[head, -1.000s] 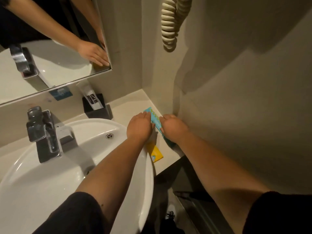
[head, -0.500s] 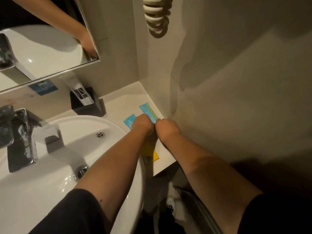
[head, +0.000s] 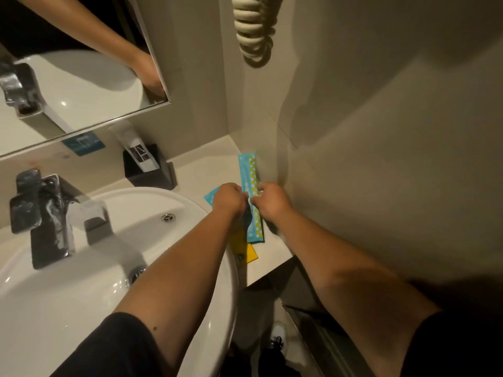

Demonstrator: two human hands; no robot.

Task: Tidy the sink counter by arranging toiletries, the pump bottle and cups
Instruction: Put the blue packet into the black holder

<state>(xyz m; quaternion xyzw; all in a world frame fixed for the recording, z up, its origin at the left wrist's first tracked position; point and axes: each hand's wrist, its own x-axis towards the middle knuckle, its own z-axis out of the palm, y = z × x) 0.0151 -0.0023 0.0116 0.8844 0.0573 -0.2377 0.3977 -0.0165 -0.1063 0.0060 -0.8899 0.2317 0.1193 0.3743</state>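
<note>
Straightened, long blue packet [head: 250, 191] between both hands [head: 228, 200] [head: 272, 201].

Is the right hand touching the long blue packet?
Touching. The head view shows the right hand with fingertips pinched on the long blue packet at its middle.

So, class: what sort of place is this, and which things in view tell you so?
Probably a hotel bathroom: a white washbasin with a chrome tap, a wall mirror, and packaged toiletries such as the long blue packet on the counter.
</note>
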